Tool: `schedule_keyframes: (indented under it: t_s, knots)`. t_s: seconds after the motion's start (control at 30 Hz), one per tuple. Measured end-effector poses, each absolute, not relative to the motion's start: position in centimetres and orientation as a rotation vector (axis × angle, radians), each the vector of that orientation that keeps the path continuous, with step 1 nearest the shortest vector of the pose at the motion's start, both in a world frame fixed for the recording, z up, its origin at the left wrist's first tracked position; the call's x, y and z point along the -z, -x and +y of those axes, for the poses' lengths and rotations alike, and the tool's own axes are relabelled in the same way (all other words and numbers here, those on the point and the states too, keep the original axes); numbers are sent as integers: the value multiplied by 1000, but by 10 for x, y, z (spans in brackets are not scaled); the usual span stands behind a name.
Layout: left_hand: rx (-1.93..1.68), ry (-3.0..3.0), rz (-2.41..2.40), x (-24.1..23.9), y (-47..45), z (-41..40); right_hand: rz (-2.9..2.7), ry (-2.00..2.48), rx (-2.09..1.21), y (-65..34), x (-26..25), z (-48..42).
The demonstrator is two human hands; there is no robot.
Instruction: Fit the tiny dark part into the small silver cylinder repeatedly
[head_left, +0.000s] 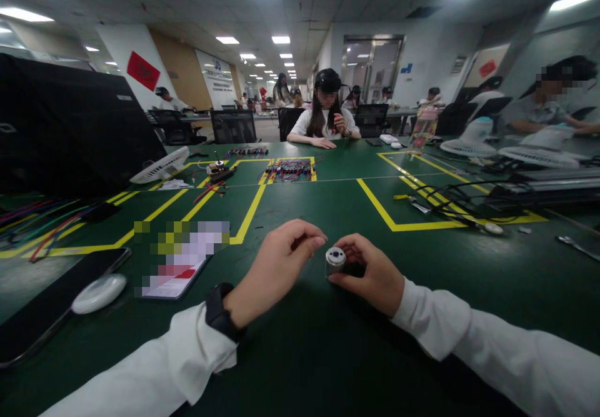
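Note:
In the middle of the green table, my right hand [372, 273] is closed around a small electric motor [334, 268], a silver cylinder with dark holes in its pale top face. The motor stands upright, thumb on its near side and fingers behind it. Just to its left, my left hand [281, 264] hovers with thumb and fingertips pressed together in a pinch, apart from the motor. Whatever those fingertips hold, if anything, is too small to make out. A black band [222, 314] circles my left wrist.
Left of my hands lie a lit phone [187, 270], a white oval case [99, 293] and a dark phone [56, 304]. Farther off are wire bundles [290, 170] within yellow tape. Cables [440, 198] and white fans [473, 139] lie right. A person [323, 117] sits opposite.

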State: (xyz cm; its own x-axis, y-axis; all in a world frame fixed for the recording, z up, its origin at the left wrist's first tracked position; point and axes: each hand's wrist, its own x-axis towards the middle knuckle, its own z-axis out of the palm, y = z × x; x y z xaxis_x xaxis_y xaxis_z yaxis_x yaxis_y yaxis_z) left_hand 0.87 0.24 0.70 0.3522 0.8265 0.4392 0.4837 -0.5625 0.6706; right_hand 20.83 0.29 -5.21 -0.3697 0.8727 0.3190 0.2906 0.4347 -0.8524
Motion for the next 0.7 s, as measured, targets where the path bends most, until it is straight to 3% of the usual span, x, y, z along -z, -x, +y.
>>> schedule_keyframes:
  t_s: [0.23,0.4,0.53,0.7]
  knots:
    - [-755,-2348,1140,26,-2,-5,-1901,976,-902,-207,52,4]
    - [-811,-2212,1171,26,2,-6,-1804,950,-825,-210,46,0]
    - [-877,-2020,1284,21,25,-13,-1662,1000,-592,-246,39,5]
    - [-842,-1891,1452,22,77,-35,-1671,1468,-21,-369,47,12]
